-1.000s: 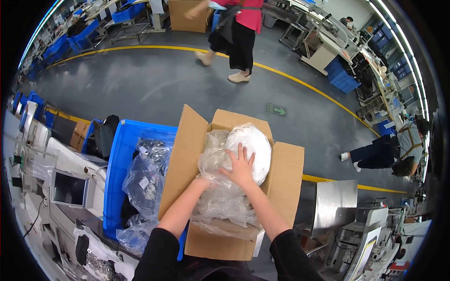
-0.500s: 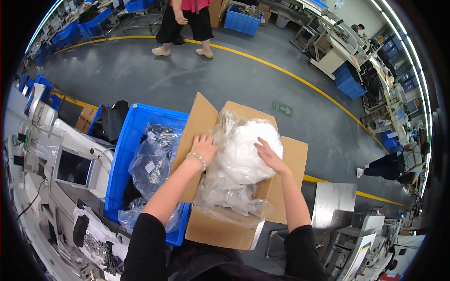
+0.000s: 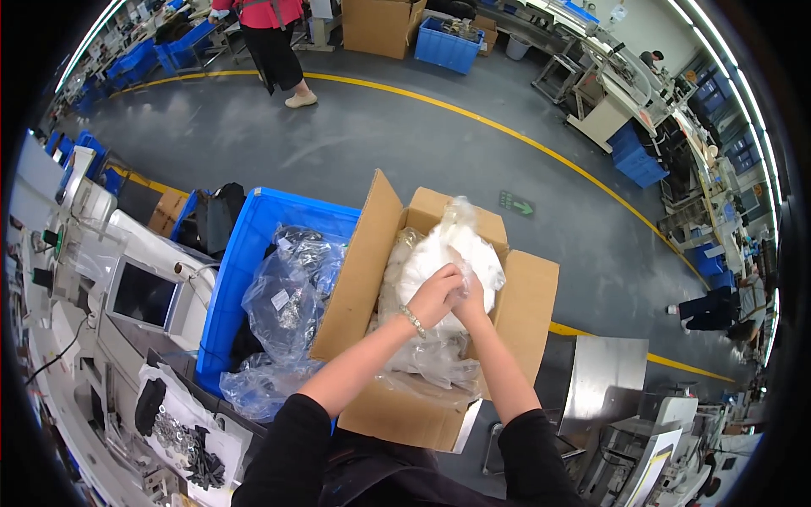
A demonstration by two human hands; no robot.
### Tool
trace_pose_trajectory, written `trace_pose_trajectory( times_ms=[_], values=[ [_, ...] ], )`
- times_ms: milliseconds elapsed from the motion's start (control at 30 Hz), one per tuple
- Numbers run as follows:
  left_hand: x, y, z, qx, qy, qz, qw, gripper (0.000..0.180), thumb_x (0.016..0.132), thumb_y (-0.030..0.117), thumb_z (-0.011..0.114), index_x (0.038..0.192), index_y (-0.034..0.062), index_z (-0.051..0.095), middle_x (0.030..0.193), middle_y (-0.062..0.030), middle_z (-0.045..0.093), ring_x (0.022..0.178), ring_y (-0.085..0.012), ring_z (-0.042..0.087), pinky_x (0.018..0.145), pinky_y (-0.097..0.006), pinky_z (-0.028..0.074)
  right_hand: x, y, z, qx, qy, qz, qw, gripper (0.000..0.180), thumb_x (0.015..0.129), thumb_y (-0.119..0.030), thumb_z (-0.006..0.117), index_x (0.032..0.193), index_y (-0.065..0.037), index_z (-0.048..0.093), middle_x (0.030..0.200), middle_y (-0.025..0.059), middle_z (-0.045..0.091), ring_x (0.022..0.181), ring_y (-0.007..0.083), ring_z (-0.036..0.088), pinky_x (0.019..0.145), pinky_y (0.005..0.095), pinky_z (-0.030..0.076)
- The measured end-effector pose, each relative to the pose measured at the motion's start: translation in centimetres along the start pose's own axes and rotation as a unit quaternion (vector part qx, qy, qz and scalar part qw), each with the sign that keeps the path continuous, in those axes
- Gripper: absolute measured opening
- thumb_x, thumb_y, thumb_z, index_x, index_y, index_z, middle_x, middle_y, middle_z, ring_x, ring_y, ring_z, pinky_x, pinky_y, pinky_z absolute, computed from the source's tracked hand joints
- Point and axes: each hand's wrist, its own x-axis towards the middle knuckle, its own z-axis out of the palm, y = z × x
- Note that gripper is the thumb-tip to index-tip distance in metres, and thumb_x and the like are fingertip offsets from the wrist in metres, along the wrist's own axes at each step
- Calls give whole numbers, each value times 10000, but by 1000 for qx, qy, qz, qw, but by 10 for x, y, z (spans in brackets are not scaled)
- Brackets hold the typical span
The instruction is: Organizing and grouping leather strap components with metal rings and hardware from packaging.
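Note:
An open cardboard box (image 3: 414,420) stands in front of me, flaps folded out. Inside lies a clear plastic bag (image 3: 469,253) with soft-looking white contents; more loose plastic film (image 3: 431,359) bunches at the near side of the box. My left hand (image 3: 437,296), with a beaded bracelet at the wrist, and my right hand (image 3: 475,297) meet over the bag. Both are closed on gathered plastic of the bag, fingers close together. My hands partly hide the plastic between them.
Left of the box is a blue bin (image 3: 221,308) with clear bags (image 3: 283,296) of small dark and shiny parts. A machine with a screen (image 3: 145,293) stands farther left. A metal plate (image 3: 604,380) sits at the right. Another person (image 3: 274,42) is across the aisle.
My hands have come together from the two sides of the bag and closed on its plastic. The bag's top now sticks up at the far side. The other person moved left.

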Motion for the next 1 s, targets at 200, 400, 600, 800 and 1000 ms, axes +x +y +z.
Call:
trace_pose_trajectory(
  times_ms=[200, 400, 600, 800, 1000],
  values=[
    [-71, -15, 24, 89, 18, -111, 990, 485, 736, 111, 629, 1174, 105, 421, 1149, -193, 417, 1086, -344, 423, 936, -375, 362, 1, 56, 47, -181, -15, 150, 972, 599, 656, -295, 669, 1179, -150, 415, 1022, 127, 518, 903, 343, 560, 747, 464, 449],
    [-141, 10, -3, 350, -92, -205, 910, 491, 700, 184, 676, 1159, 160, 502, 1228, -202, 391, 1105, -333, 430, 927, -382, 375, 22, 55, 86, -213, -26, 194, 957, 767, 578, -291, 738, 1212, -94, 355, 1148, 146, 475, 1064, 340, 491, 856, 492, 397],
    [-174, -6, -13, 203, -77, -132, 967, 152, 631, 65, 643, 778, 100, 629, 1049, -104, 504, 983, -275, 512, 819, -345, 431, 61, 89, 2, 168, -241, 195, 936, 855, 586, -162, 773, 1298, 1, 327, 1243, 153, 470, 1142, 295, 449, 983, 375, 355],
    [-203, 21, -45, 125, 42, -145, 980, 174, 579, -67, 582, 674, 79, 580, 906, -70, 510, 902, -249, 532, 732, -343, 442, 21, 22, -100, 55, -51, 105, 992, 788, 678, -144, 720, 1346, -97, 306, 1348, 117, 368, 1173, 252, 418, 953, 390, 361],
    [-195, 36, -53, 86, 156, -224, 958, 193, 687, -85, 534, 788, 71, 587, 810, -78, 517, 712, -248, 562, 622, -320, 455, -92, -30, -111, -43, -180, 64, 981, 766, 691, -270, 731, 1326, -88, 344, 1326, 129, 393, 1174, 277, 425, 950, 402, 363]
  ],
)
